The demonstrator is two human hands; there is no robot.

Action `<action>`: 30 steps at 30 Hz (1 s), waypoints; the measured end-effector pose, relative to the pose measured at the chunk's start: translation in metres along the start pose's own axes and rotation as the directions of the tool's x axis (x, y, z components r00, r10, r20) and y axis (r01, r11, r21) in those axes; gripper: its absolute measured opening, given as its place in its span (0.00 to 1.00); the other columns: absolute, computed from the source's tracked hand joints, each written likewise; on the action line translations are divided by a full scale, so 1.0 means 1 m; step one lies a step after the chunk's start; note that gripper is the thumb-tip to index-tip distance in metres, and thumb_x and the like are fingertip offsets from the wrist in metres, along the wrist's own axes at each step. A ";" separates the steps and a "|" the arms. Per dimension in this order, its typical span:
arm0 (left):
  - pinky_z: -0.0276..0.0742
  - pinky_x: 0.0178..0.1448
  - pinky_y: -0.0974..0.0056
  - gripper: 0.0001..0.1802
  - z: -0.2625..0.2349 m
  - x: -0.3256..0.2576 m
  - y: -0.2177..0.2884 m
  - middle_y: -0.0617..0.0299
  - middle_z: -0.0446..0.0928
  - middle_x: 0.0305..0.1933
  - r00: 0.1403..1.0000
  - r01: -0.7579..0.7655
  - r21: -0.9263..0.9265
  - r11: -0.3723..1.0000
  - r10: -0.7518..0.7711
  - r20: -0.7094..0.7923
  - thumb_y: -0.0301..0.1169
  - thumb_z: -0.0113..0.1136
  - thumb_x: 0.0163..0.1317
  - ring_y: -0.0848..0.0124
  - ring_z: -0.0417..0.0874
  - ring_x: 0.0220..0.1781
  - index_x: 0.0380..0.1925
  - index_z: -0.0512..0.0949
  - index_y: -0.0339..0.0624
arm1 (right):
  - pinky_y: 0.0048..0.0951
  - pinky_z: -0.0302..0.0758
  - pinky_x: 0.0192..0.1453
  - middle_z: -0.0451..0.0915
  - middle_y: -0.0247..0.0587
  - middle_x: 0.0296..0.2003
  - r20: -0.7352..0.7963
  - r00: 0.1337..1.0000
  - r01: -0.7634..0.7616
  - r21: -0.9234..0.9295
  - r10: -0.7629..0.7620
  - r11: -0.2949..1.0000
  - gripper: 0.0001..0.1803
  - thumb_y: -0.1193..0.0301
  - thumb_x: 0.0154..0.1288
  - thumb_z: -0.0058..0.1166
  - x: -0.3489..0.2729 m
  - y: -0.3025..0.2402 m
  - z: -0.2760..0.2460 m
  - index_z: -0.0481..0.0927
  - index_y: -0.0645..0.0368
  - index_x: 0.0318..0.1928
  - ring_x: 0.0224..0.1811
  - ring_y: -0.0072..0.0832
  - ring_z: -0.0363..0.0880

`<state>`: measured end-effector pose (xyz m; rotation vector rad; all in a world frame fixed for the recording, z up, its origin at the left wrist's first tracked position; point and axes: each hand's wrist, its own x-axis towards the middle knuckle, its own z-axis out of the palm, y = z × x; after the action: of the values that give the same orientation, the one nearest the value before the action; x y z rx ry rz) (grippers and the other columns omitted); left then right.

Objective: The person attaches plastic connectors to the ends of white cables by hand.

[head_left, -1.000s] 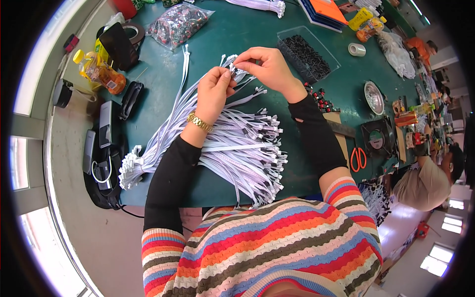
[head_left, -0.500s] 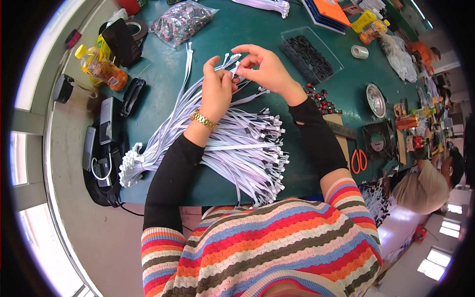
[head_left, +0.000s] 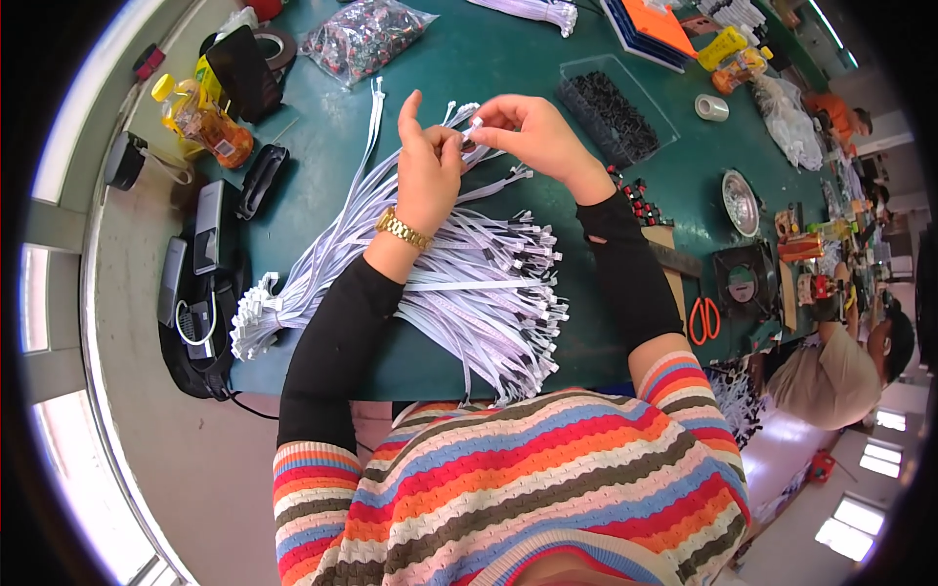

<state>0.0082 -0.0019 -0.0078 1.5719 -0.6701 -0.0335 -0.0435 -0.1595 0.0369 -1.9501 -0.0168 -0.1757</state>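
Note:
A fan of white flat cables [head_left: 469, 293] lies on the green table under my left forearm. Their gathered ends, with white connectors [head_left: 256, 317], sit at the left; many of the loose ends on the right carry small black pieces. My left hand [head_left: 427, 181] pinches a cable end between thumb and bent fingers, its index finger pointing up. Facing it, my right hand [head_left: 535, 139] grips a small white connector [head_left: 477, 124] at that cable end between thumb and fingertips. The hands nearly touch, and the fingers partly hide the end.
Beyond my right hand stands a clear box [head_left: 653, 98] of small black parts. Near my right forearm lie red-and-black parts [head_left: 640, 207] and orange-handled scissors [head_left: 703, 320]. A bag of parts [head_left: 363, 41], a drink bottle [head_left: 202, 125] and a black case [head_left: 262, 183] are at the left.
My right hand's fingers have drawn together, and a white connector now shows at their tips. My left index finger has straightened upward. The cable pile stays in place.

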 end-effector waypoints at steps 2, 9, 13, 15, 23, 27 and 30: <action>0.75 0.29 0.70 0.31 0.001 -0.001 0.002 0.58 0.77 0.27 1.000 -0.009 -0.006 1.000 0.009 0.000 0.18 0.50 0.60 0.73 0.77 0.22 0.62 0.49 0.33 | 0.17 0.72 0.35 0.80 0.32 0.29 0.032 0.999 -0.039 -0.007 0.039 0.999 0.06 0.76 0.58 0.58 -0.001 0.002 -0.003 0.80 0.66 0.35 0.30 0.14 0.75; 0.72 0.27 0.67 0.15 -0.007 0.002 -0.002 0.60 0.77 0.21 0.951 0.254 0.052 0.966 -0.260 0.170 0.36 0.47 0.67 0.73 0.76 0.19 0.30 0.75 0.35 | 0.16 0.69 0.30 0.79 0.30 0.25 -0.001 1.000 0.005 -0.020 -0.005 1.000 0.06 0.75 0.56 0.60 -0.005 -0.007 -0.001 0.81 0.66 0.33 0.26 0.12 0.72; 0.71 0.31 0.57 0.21 -0.008 0.003 -0.005 0.50 0.75 0.22 0.953 0.229 0.219 0.949 -0.264 0.148 0.41 0.45 0.68 0.56 0.76 0.23 0.25 0.74 0.35 | 0.15 0.67 0.28 0.78 0.29 0.24 0.010 1.000 -0.009 0.072 0.008 0.997 0.07 0.74 0.57 0.60 -0.006 -0.008 0.007 0.81 0.66 0.34 0.25 0.11 0.71; 0.68 0.35 0.52 0.19 -0.008 0.002 -0.008 0.43 0.74 0.25 0.973 0.161 0.276 0.948 -0.199 0.116 0.40 0.45 0.68 0.44 0.74 0.31 0.26 0.73 0.34 | 0.14 0.67 0.26 0.78 0.30 0.24 0.063 0.992 -0.116 0.136 0.109 0.984 0.07 0.73 0.58 0.60 -0.006 -0.007 0.007 0.81 0.65 0.34 0.24 0.11 0.71; 0.69 0.32 0.56 0.19 -0.008 0.002 -0.010 0.49 0.74 0.23 0.986 0.154 0.251 0.956 -0.165 0.022 0.38 0.44 0.68 0.55 0.75 0.25 0.25 0.72 0.35 | 0.16 0.70 0.28 0.79 0.33 0.25 0.044 0.995 -0.095 0.215 0.087 0.972 0.06 0.76 0.58 0.58 -0.005 -0.008 0.020 0.81 0.67 0.34 0.24 0.14 0.73; 0.69 0.25 0.68 0.18 -0.007 0.001 -0.005 0.62 0.72 0.20 0.960 0.278 -0.217 0.936 -0.265 0.087 0.39 0.46 0.69 0.76 0.71 0.20 0.24 0.71 0.37 | 0.17 0.72 0.30 0.80 0.35 0.26 -0.004 1.000 -0.029 0.226 0.031 0.974 0.07 0.78 0.58 0.56 -0.003 -0.004 0.012 0.81 0.68 0.37 0.26 0.16 0.75; 0.68 0.24 0.74 0.18 -0.005 0.001 0.004 0.64 0.73 0.21 0.945 0.321 -0.239 0.916 -0.294 0.144 0.41 0.48 0.68 0.80 0.71 0.20 0.25 0.72 0.37 | 0.17 0.73 0.31 0.80 0.35 0.26 -0.052 0.998 0.046 0.091 -0.041 0.995 0.07 0.79 0.58 0.56 -0.004 -0.002 0.007 0.82 0.68 0.37 0.27 0.17 0.76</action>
<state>0.0095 0.0021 -0.0028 1.4137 -0.4706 -0.4272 -0.0467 -0.1518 0.0358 -1.8539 -0.0338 -0.2485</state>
